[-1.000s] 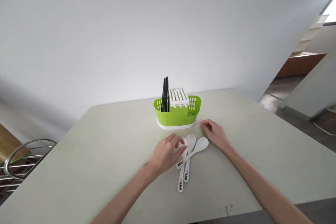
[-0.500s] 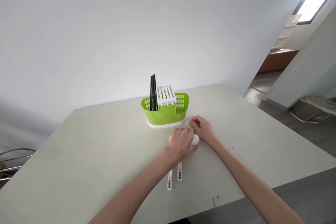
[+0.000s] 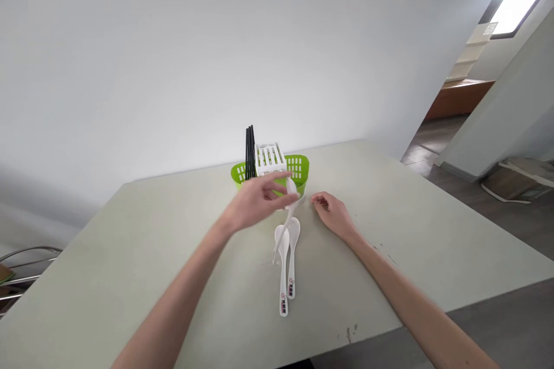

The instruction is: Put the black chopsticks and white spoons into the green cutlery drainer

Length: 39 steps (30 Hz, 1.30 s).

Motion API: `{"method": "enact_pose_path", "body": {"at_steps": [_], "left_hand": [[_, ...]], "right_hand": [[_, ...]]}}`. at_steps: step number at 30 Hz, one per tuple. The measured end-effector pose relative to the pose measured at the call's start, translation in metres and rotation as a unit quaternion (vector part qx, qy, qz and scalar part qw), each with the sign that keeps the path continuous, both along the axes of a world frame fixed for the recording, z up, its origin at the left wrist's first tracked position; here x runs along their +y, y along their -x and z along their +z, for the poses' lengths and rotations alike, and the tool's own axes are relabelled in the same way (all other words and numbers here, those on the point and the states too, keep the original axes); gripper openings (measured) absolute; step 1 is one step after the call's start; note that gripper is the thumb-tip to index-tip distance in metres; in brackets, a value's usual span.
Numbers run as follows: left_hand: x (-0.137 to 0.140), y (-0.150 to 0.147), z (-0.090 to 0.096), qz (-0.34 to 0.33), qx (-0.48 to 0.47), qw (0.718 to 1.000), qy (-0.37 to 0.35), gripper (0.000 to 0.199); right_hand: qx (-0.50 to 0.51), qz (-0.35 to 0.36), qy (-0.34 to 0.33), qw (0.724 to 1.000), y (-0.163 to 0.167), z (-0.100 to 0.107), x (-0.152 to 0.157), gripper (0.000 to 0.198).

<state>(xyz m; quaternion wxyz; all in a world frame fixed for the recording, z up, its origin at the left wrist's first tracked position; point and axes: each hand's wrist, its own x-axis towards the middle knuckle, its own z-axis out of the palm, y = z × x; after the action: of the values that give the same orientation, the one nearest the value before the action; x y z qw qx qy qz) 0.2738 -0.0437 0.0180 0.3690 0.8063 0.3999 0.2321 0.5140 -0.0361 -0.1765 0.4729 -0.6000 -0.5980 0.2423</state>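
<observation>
My left hand is raised in front of the green basket, its thumb and fingers pinching a white spoon by the bowl. That spoon's handle slants down toward me, slightly blurred. Below it, two more white spoons lie side by side on the table, handles toward me. My right hand rests on the table just right of the basket, fingers loosely curled with nothing seen in them. Black chopsticks stand in the basket's left part, beside a white slotted rack.
The pale table reaches back to a white wall. A metal rack shows at the left edge. On the floor at right lies a wrapped package.
My left hand has lifted a spoon off the table and moved up and left toward the basket. The two spoons beneath are now uncovered. My right hand stays about where it was.
</observation>
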Motion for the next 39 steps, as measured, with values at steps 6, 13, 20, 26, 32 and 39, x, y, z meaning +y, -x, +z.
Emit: {"method": "enact_pose_path", "body": {"at_steps": [6,13,20,26,32,39], "left_hand": [[0.021,0.072,0.045,0.203,-0.264,0.928,-0.166,0.063],[0.063,0.098,0.001,0.303,-0.245,0.89,-0.239,0.06],[0.07,0.092,-0.034,0.286,-0.147,0.927,-0.193,0.056],[0.076,0.092,-0.051,0.273,-0.139,0.942,-0.136,0.058],[0.084,0.092,-0.057,0.268,-0.141,0.945,-0.121,0.055],[0.085,0.108,-0.06,0.299,-0.161,0.938,-0.074,0.07]], "right_hand": [[-0.003,0.001,-0.002,1.0,0.001,0.0,0.0,0.022],[-0.006,0.0,0.0,1.0,0.003,0.001,0.0,0.022],[-0.009,0.001,-0.006,1.0,0.003,-0.001,0.001,0.023],[-0.01,0.004,-0.004,1.0,0.002,-0.003,0.002,0.023],[-0.014,0.006,0.0,1.0,0.001,-0.002,0.001,0.023],[-0.018,0.009,0.006,1.0,0.002,0.001,-0.001,0.023]]}}
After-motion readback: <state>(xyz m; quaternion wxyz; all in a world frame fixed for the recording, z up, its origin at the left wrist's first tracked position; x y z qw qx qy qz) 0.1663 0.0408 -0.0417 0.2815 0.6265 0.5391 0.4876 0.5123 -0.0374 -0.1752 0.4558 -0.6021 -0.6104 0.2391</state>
